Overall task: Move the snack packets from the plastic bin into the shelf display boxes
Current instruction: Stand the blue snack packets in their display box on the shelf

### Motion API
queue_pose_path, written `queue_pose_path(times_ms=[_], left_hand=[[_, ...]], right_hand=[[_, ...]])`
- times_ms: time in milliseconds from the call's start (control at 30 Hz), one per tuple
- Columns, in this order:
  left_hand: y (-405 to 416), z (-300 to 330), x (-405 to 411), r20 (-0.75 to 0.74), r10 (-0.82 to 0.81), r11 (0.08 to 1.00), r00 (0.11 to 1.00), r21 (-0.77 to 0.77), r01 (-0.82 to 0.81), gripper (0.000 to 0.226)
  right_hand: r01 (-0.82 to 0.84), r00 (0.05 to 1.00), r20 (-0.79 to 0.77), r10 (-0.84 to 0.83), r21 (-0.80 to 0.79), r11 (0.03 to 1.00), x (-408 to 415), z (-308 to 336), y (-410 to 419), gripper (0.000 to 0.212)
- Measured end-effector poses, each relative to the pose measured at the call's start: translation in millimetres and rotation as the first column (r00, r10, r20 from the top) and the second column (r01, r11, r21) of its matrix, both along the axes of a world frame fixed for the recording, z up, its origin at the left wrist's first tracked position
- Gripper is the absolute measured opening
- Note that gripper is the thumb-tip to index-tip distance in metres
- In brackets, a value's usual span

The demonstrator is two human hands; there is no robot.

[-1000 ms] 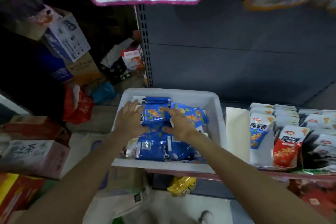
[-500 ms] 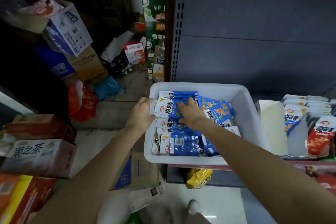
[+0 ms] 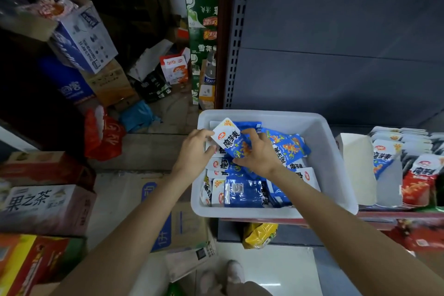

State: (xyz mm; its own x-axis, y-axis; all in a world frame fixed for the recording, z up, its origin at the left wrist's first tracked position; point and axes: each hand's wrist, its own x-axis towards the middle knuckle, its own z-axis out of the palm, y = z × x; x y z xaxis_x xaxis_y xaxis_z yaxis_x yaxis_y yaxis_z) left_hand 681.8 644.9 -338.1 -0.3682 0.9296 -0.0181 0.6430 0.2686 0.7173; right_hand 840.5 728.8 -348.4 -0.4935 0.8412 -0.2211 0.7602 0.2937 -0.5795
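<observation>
Pinching one blue-and-white packet [image 3: 231, 141] between them, both sets of fingers are working inside the bin [image 3: 322, 132]. The left hand [image 3: 195, 152] is holding the packet's white top corner, its fingers [image 3: 204, 132] curling over the upper edge and the thumb pressing from below. The right hand [image 3: 259, 155] is gripping the packet's blue lower half, fingers [image 3: 249, 132] bent over its face and thumb tucked under the near edge. The packet is tilting, lifted slightly above the rest of the pile [image 3: 247, 192], near the bin's back left corner.

More blue-and-white packets are lying loosely across the bin's floor, some face up, some showing a barcode. The bin is sitting on the shelf [image 3: 384, 216], its near wall overhanging the shelf edge. Just right of the bin, display boxes [image 3: 358, 168] are standing on the same shelf, the nearest showing a plain white side wall; beyond that wall a blue packet and a red packet [image 3: 419, 180] are standing upright in rows. Below the bin, a yellow bag [image 3: 260, 234] is poking out from the lower shelf. Left of the bin, cartons [image 3: 45, 206] are crowding the floor.
</observation>
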Motion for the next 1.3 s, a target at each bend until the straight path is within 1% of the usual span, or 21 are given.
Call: queue_pose_path(times_ms=[67,133,167,233,267,300,333,400,467,533,633,767,833,867,933,1000,1033,1067,1167,1233,1300], left_hand=[[3,3,10,0.170,0.002,1.000,0.985,0.023,-0.006,0.037],[7,6,24,0.365,-0.033,0.999,0.931,0.052,0.015,0.043],[10,7,31,0.423,-0.051,0.997,0.905,0.070,0.023,0.046],[17,10,45,0.466,-0.067,0.993,0.882,0.116,0.014,0.053],[21,12,52,0.466,-0.070,0.991,0.882,0.136,0.007,0.056],[25,13,59,0.457,-0.081,0.988,0.886,0.155,0.011,0.060],[30,16,67,0.441,-0.097,0.986,0.892,0.164,0.026,0.063],[40,18,87,0.422,-0.139,0.983,0.896,0.167,0.074,0.069],[50,22,111,0.418,-0.169,0.980,0.893,0.170,0.106,0.069],[62,26,137,0.432,-0.183,0.976,0.883,0.188,0.110,0.063],[80,32,177,0.510,-0.181,0.977,0.841,0.188,0.097,0.052],[104,35,229,0.562,-0.146,0.988,0.814,0.129,0.089,0.024],[115,38,254,0.567,-0.153,0.988,0.809,0.101,0.116,0.020],[119,39,265,0.554,-0.162,0.987,0.816,0.090,0.135,0.020],[129,40,285,0.515,-0.183,0.983,0.837,0.084,0.163,0.022],[138,41,302,0.444,-0.208,0.978,0.872,0.100,0.183,0.022],[142,41,308,0.397,-0.218,0.976,0.891,0.112,0.189,0.022],[146,41,314,0.358,-0.224,0.974,0.907,0.116,0.194,0.023],[155,45,327,0.325,-0.240,0.970,0.915,0.108,0.216,0.035],[159,48,333,0.315,-0.255,0.965,0.914,0.142,0.220,0.041],[163,49,337,0.280,-0.268,0.957,0.922,0.188,0.221,0.043]], right_hand=[[0.026,0.996,-0.091,-0.027,-0.016,1.000,6,5,-7,0.085],[0.037,0.990,-0.138,-0.042,-0.036,0.999,14,11,-12,0.093],[0.040,0.987,-0.151,-0.048,-0.053,0.998,19,14,-14,0.095],[0.058,0.978,-0.196,-0.074,-0.087,0.995,31,18,-13,0.093],[0.067,0.965,-0.247,-0.093,-0.114,0.991,39,21,-12,0.086],[0.075,0.941,-0.317,-0.120,-0.150,0.986,48,24,-10,0.075],[0.088,0.906,-0.395,-0.154,-0.180,0.980,57,27,-5,0.059],[0.155,0.839,-0.485,-0.246,-0.221,0.963,79,34,5,0.029],[0.226,0.808,-0.514,-0.289,-0.183,0.957,104,39,18,0.022],[0.253,0.792,-0.531,-0.301,-0.164,0.953,130,42,28,0.021],[0.291,0.775,-0.542,-0.326,-0.152,0.945,171,48,37,0.018],[0.297,0.763,-0.563,-0.318,-0.132,0.946,225,56,57,0.024],[0.298,0.740,-0.589,-0.323,-0.143,0.944,250,60,67,0.025],[0.298,0.730,-0.602,-0.324,-0.147,0.943,261,63,70,0.029],[0.285,0.732,-0.615,-0.293,-0.115,0.952,281,65,80,0.053],[0.240,0.763,-0.610,-0.214,-0.039,0.970,299,67,89,0.076],[0.217,0.790,-0.589,-0.170,0.010,0.976,306,68,93,0.082],[0.200,0.822,-0.554,-0.132,0.064,0.978,312,69,97,0.081],[0.171,0.899,-0.431,-0.084,0.168,0.971,325,74,106,0.062],[0.158,0.925,-0.373,-0.076,0.194,0.968,329,74,109,0.053],[0.165,0.936,-0.341,-0.082,0.220,0.961,332,72,112,0.050]])
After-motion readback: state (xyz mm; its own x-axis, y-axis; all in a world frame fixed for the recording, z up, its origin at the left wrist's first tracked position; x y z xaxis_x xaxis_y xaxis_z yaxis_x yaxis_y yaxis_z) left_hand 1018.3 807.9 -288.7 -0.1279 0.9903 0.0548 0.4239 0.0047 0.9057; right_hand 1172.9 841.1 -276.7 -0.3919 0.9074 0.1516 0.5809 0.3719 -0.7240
